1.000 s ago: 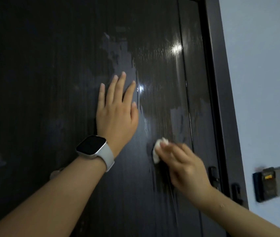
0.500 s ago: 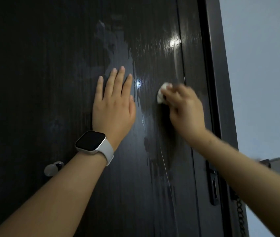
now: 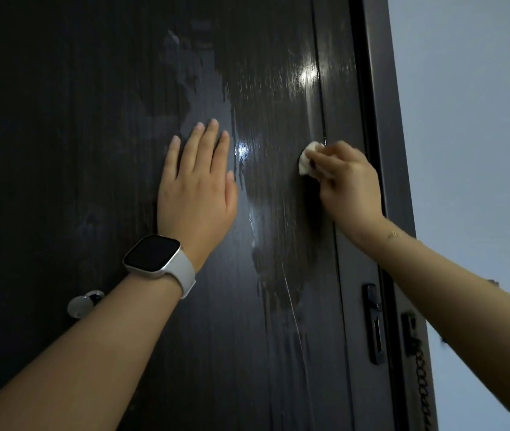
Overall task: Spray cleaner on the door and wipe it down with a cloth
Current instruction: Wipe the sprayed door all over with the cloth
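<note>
A dark, glossy door [image 3: 91, 119] fills most of the view, with wet streaks and a smeared patch down its middle. My left hand [image 3: 197, 188] lies flat on the door, fingers together and pointing up, with a white-strapped watch on the wrist. My right hand [image 3: 347, 185] presses a small white cloth [image 3: 308, 158] against the door near its right edge; the fingers are closed around the cloth, which shows only at their tips. No spray bottle is in view.
A round metal knob [image 3: 81, 304] sticks out of the door at lower left. A dark latch plate [image 3: 373, 325] and a door chain [image 3: 418, 362] sit by the frame at lower right. A pale wall [image 3: 471, 119] runs along the right.
My right hand with the cloth moved up the door from near the latch, then slightly right toward the door's edge. My left hand stayed flat in place.
</note>
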{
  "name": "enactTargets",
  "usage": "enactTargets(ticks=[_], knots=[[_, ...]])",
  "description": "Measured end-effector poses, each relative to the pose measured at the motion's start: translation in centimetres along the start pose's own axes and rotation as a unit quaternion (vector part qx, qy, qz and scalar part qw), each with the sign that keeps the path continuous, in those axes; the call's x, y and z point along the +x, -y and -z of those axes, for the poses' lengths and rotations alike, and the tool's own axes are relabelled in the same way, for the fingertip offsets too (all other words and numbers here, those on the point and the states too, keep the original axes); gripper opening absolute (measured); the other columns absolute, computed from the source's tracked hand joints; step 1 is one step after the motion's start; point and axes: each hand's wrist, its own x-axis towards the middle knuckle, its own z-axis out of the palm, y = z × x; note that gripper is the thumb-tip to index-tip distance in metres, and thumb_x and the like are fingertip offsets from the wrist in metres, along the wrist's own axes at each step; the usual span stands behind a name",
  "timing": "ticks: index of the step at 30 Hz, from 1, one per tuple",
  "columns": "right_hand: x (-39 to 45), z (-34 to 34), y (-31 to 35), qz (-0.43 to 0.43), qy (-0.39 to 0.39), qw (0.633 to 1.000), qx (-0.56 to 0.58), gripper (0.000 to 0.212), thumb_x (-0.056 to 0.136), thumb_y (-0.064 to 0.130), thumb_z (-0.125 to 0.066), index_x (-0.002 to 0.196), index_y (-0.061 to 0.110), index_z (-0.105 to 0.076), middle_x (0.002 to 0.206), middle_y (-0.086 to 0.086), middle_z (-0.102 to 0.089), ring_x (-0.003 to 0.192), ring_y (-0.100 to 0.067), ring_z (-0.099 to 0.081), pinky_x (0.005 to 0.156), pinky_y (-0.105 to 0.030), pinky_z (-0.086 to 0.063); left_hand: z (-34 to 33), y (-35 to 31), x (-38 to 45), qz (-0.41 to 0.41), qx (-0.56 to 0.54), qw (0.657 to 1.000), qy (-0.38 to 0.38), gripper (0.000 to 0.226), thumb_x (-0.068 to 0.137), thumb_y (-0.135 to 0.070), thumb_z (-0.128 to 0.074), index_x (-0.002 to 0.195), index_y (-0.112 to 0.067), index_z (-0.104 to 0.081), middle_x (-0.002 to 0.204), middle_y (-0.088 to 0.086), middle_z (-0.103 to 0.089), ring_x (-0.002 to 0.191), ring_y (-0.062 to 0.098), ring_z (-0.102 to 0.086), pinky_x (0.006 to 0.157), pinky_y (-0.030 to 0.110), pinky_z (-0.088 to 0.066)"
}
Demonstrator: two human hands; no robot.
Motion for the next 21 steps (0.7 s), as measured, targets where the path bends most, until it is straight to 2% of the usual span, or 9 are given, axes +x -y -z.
enactTargets(ticks=[5, 9, 11, 13, 15, 16, 18, 20, 21], knots=[[-9.9, 0.6, 0.3, 0.002, 0.009, 1.0, -0.013, 0.055, 0.071, -0.015, -0.061, 0.121, 0.009, -0.067, 0.109, -0.013, -0.065, 0.09, -0.035, -0.06, 0.07, -0.043, -0.054, -0.1, 0.0, 0.0, 0.0, -0.004, 1.0, 0.006, 0.054, 0.099, -0.028, -0.031, 0.149, -0.007, -0.034, 0.158, 0.01, -0.029, 0.146, 0.026, -0.025, 0.12, 0.047, -0.017], [-16.4, 3.0, 0.7, -0.012, 0.109, 0.994, 0.011, 0.061, 0.07, -0.014, -0.066, 0.124, 0.013, -0.066, 0.113, -0.006, -0.064, 0.091, -0.029, -0.06, 0.062, -0.041, -0.056, 0.2, 0.0, 0.0, 0.006, -0.012, 1.0, 0.017, 0.054, 0.1, -0.028, -0.032, 0.149, -0.006, -0.034, 0.158, 0.011, -0.03, 0.146, 0.026, -0.025, 0.121, 0.047, -0.016], [-17.2, 4.3, 1.1, -0.02, 0.177, 0.984, 0.024, 0.056, 0.073, -0.011, -0.068, 0.122, 0.018, -0.067, 0.111, 0.0, -0.065, 0.09, -0.025, -0.062, 0.062, -0.04, -0.057, 0.5, 0.0, 0.2, 0.007, -0.02, 0.999, 0.034, 0.054, 0.1, -0.028, -0.033, 0.149, -0.006, -0.034, 0.158, 0.011, -0.029, 0.147, 0.027, -0.024, 0.121, 0.047, -0.014], [-16.5, 6.2, 1.6, -0.069, 0.248, 0.963, 0.078, 0.038, 0.082, 0.0, -0.071, 0.115, 0.02, -0.071, 0.101, 0.005, -0.066, 0.085, -0.017, -0.066, 0.066, -0.027, -0.056, 1.2, -0.1, 0.4, 0.013, -0.039, 0.997, 0.066, 0.055, 0.099, -0.027, -0.038, 0.15, -0.007, -0.033, 0.159, 0.012, -0.025, 0.148, 0.028, -0.021, 0.121, 0.048, -0.011], [-14.6, 8.4, 2.6, -0.161, 0.329, 0.913, 0.179, 0.023, 0.087, 0.009, -0.07, 0.106, 0.023, -0.074, 0.087, 0.005, -0.07, 0.074, -0.007, -0.068, 0.061, -0.01, -0.048, 2.4, -0.4, 0.4, 0.012, -0.068, 0.992, 0.104, 0.055, 0.095, -0.027, -0.048, 0.146, -0.008, -0.039, 0.158, 0.012, -0.027, 0.147, 0.029, -0.022, 0.121, 0.049, -0.009], [-13.7, 9.3, 3.1, -0.188, 0.357, 0.886, 0.23, 0.02, 0.088, 0.012, -0.071, 0.102, 0.026, -0.074, 0.082, 0.005, -0.071, 0.072, -0.004, -0.068, 0.06, -0.008, -0.047, 3.3, -0.6, 0.1, 0.006, -0.102, 0.988, 0.117, 0.051, 0.093, -0.029, -0.053, 0.14, -0.009, -0.048, 0.155, 0.012, -0.034, 0.144, 0.029, -0.028, 0.12, 0.047, -0.014], [-12.1, 10.6, 4.4, -0.196, 0.374, 0.856, 0.297, 0.015, 0.085, 0.016, -0.074, 0.095, 0.027, -0.072, 0.081, 0.011, -0.071, 0.069, -0.005, -0.068, 0.061, -0.012, -0.048, 5.5, -1.5, -1.2, 0.015, -0.245, 0.956, 0.16, 0.042, 0.088, -0.035, -0.054, 0.121, -0.012, -0.064, 0.135, 0.007, -0.056, 0.127, 0.025, -0.049, 0.111, 0.039, -0.033], [-10.8, 11.2, 6.0, -0.204, 0.354, 0.839, 0.359, 0.014, 0.081, 0.016, -0.077, 0.091, 0.02, -0.069, 0.083, 0.004, -0.07, 0.065, -0.012, -0.068, 0.058, -0.017, -0.05, 7.8, -2.5, -3.3, 0.04, -0.391, 0.888, 0.237, 0.037, 0.084, -0.042, -0.055, 0.103, -0.015, -0.072, 0.107, -0.002, -0.068, 0.103, 0.013, -0.061, 0.095, 0.033, -0.046], [-10.4, 11.2, 6.6, -0.21, 0.336, 0.836, 0.379, 0.016, 0.079, 0.016, -0.08, 0.088, 0.018, -0.067, 0.082, -0.001, -0.069, 0.064, -0.014, -0.067, 0.057, -0.02, -0.051, 8.7, -2.9, -4.6, 0.053, -0.427, 0.861, 0.27, 0.034, 0.083, -0.046, -0.058, 0.097, -0.019, -0.074, 0.098, -0.006, -0.069, 0.094, 0.007, -0.063, 0.09, 0.031, -0.048]])
